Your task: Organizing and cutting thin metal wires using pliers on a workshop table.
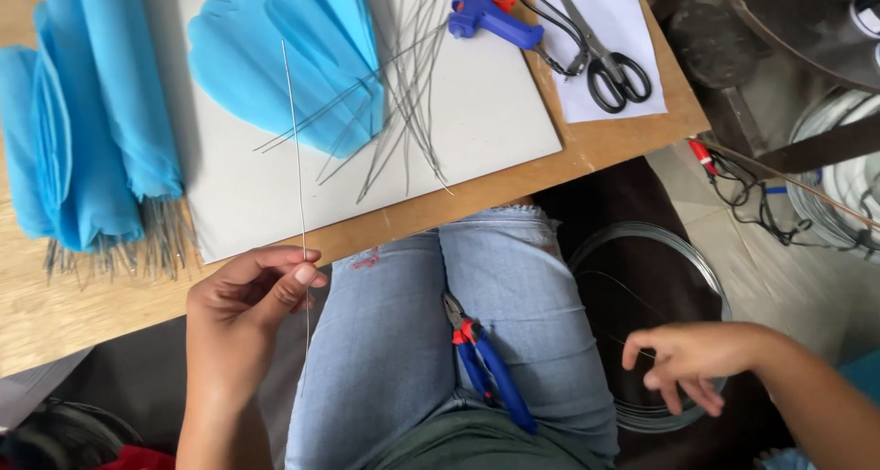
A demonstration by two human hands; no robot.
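Left hand (243, 300) pinches a thin wire (295, 149) upright; right hand (683, 360) hovers open over a wire coil (701, 259)

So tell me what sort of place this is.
Probably a small craft workspace, perhaps at home. A wooden table carries folded blue tissue paper, cut wire pieces, a blue glue gun and scissors. The left hand pinches a straight wire; the right hand reaches toward a wire coil on the floor.

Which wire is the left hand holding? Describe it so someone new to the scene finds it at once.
Start at the grey board on the wooden table, then look to its near edge, where the left hand pinches a single straight wire. It stands up across the blue tissue paper, alone. The loose wires beside it lie fanned flat on the board.
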